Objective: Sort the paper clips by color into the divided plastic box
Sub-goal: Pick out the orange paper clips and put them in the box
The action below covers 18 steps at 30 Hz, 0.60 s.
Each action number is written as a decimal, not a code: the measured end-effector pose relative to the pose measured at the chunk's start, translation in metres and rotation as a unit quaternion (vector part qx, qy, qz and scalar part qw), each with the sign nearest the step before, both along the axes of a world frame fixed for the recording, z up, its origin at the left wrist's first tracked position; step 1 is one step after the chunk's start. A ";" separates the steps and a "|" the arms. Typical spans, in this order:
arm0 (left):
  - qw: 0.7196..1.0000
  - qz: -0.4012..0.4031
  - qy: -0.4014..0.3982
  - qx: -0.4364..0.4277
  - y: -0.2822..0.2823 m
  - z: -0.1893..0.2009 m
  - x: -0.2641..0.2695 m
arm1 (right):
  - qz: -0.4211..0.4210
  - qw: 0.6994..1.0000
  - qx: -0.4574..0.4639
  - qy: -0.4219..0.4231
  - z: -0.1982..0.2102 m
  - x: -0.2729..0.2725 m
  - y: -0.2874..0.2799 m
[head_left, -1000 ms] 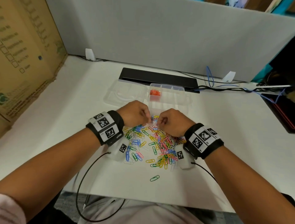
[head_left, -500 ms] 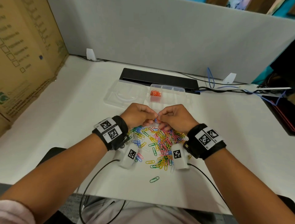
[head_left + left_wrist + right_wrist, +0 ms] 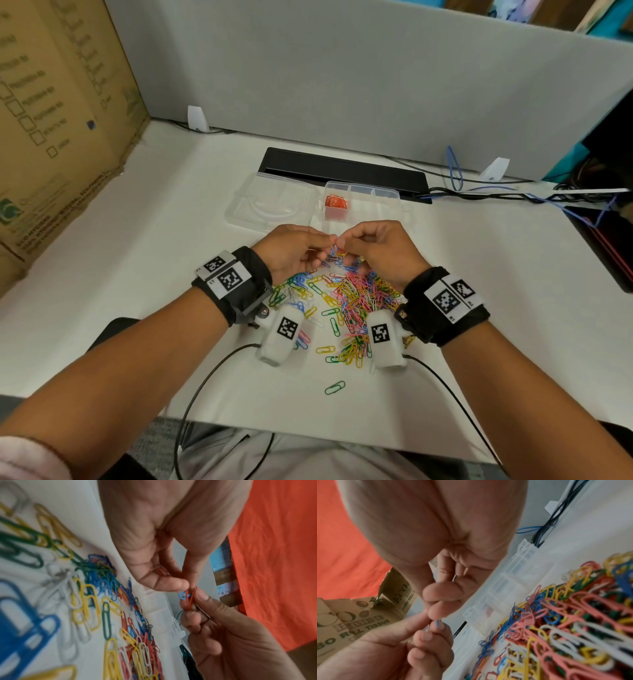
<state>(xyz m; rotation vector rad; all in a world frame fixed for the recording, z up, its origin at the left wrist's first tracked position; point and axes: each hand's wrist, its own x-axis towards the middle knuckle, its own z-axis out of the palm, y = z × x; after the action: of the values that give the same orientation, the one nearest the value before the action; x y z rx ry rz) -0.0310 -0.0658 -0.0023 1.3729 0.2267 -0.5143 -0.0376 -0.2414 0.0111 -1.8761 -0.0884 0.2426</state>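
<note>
A cardboard box stands at the left of the white counter — beyond it, a grey partition, a black strip and tangled cables.

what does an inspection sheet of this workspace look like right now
surface: white table, paper clips in a mixed-colour pile
job's things: divided plastic box open, orange clips in one compartment
clutter: black bar behind box
grippers: left hand and right hand both pinch linked clips above the pile
cables: black leads from wrists; dark and blue cords at right
surroundings: cardboard box left, grey partition behind
</note>
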 end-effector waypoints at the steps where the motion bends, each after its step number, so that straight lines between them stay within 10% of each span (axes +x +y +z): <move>1: 1.000 -0.003 0.003 0.003 0.001 0.000 0.001 | -0.001 1.000 -0.003 -0.006 0.000 0.001 0.000; 10: 0.993 0.065 0.085 -0.057 0.007 0.003 0.003 | -0.030 0.991 -0.060 -0.115 0.002 0.004 0.000; 18: 0.997 -0.008 0.060 0.048 0.010 0.014 0.006 | 0.128 0.908 -0.397 -0.049 0.002 0.001 0.000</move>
<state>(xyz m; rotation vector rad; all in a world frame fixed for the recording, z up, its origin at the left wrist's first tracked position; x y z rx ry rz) -0.0248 -0.0555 0.0115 1.4388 0.3423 -0.6056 -0.0366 -0.2416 0.0132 -2.6943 -0.3508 0.4052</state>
